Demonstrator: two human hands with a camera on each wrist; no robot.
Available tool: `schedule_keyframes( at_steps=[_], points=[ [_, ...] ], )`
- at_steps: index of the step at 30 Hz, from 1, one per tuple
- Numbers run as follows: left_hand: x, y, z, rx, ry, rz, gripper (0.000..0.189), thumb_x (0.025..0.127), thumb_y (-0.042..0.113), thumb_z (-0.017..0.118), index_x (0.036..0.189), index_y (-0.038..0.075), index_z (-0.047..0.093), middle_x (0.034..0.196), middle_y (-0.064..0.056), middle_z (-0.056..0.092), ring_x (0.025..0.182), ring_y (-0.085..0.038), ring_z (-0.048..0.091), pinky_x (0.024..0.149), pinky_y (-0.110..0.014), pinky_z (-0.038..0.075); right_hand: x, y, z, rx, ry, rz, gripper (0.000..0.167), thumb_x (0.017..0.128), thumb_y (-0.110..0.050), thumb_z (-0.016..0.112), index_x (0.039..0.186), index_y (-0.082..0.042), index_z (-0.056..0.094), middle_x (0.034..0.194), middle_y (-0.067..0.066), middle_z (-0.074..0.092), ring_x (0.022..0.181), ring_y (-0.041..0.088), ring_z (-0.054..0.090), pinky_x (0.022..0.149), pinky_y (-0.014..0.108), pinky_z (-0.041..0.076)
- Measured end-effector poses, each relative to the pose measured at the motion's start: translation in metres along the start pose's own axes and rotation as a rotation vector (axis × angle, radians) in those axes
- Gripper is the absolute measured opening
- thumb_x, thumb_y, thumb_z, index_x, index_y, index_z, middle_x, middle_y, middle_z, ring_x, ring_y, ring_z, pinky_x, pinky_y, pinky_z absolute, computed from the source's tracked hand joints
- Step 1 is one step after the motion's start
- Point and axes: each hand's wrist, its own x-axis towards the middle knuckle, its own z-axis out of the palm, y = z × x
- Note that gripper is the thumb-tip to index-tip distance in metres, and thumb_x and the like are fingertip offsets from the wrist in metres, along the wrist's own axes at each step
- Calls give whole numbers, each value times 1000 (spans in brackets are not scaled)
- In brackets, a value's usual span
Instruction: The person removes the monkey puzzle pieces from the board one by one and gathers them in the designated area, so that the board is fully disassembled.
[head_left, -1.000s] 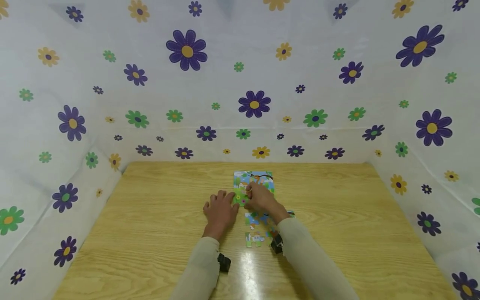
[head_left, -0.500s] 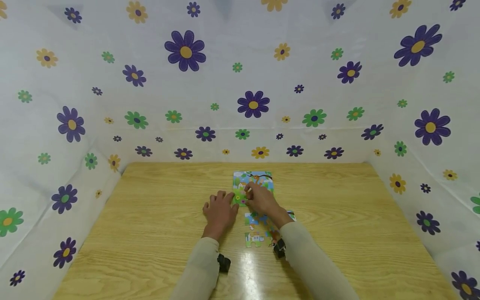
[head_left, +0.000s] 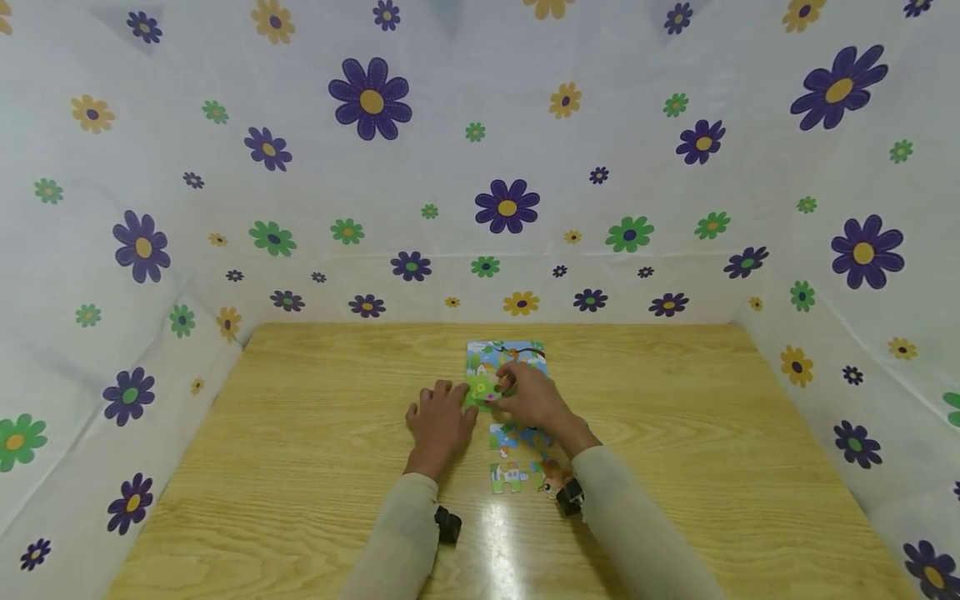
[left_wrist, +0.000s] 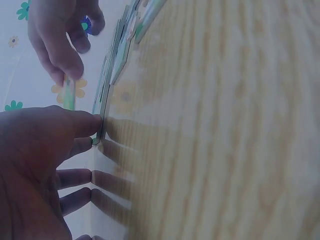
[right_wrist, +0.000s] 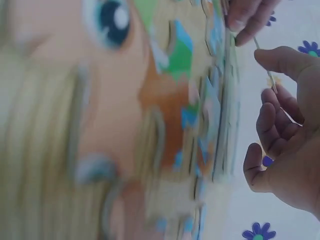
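A picture puzzle board [head_left: 486, 352] lies flat toward the back of the table. My right hand [head_left: 531, 398] is over its right part and pinches a thin green puzzle piece [head_left: 482, 388] between thumb and fingers. That puzzle piece [right_wrist: 270, 75] appears edge-on in the right wrist view, lifted off the board. Beside the board's left edge, my left hand [head_left: 441, 425] rests with spread fingers on the table, its thumb touching the edge. In the left wrist view the left hand [left_wrist: 37, 165] is near the board's edge, and the right hand [left_wrist: 57, 35] hangs above. The right forearm hides some loose pieces.
Several loose puzzle pieces [head_left: 506, 477] lie in front of the board, on the wooden table [head_left: 315, 400]. One piece with a cartoon eye [right_wrist: 114, 22] looms close in the right wrist view. Flowered white cloth [head_left: 442, 150] encloses the table's back and sides.
My right hand has shifted slightly right and toward the board's right side, lifting the green puzzle piece it pinches. The left hand stays in place.
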Motion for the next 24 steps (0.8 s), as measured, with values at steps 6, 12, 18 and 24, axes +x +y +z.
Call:
schedule_keyframes(
  at_steps=[6,12,18,24],
  points=[
    [0,-2,-1,2,5,-3,43,96,43,56,136,27,55,143,-4,48,129,-33,42,102,-63,32,-19,2,-9,-44,11,-37,43,81,-29,78,118,-14,62,105,3,58,91,18,57,78,36,49],
    [-2,-2,-1,-10,-2,-2,44,95,42,56,137,27,55,143,-5,48,130,-34,41,102,-64,33,-47,9,-13,-32,-15,-70,42,82,-28,77,119,-16,61,107,2,57,89,17,56,75,33,47],
    [-2,-1,-3,-21,-4,-3,44,95,41,57,136,26,55,143,-5,48,131,-34,41,102,-64,33,-71,10,-18,-40,-74,-148,39,84,-25,75,118,-15,61,102,3,59,80,13,52,67,26,44],
    [-2,2,-4,-25,-12,-1,44,95,41,57,137,25,55,143,-5,48,130,-34,41,102,-65,32,-92,9,-15,-28,-95,-158,37,82,-25,77,115,-18,60,97,-2,57,78,8,52,66,23,45]
  ],
)
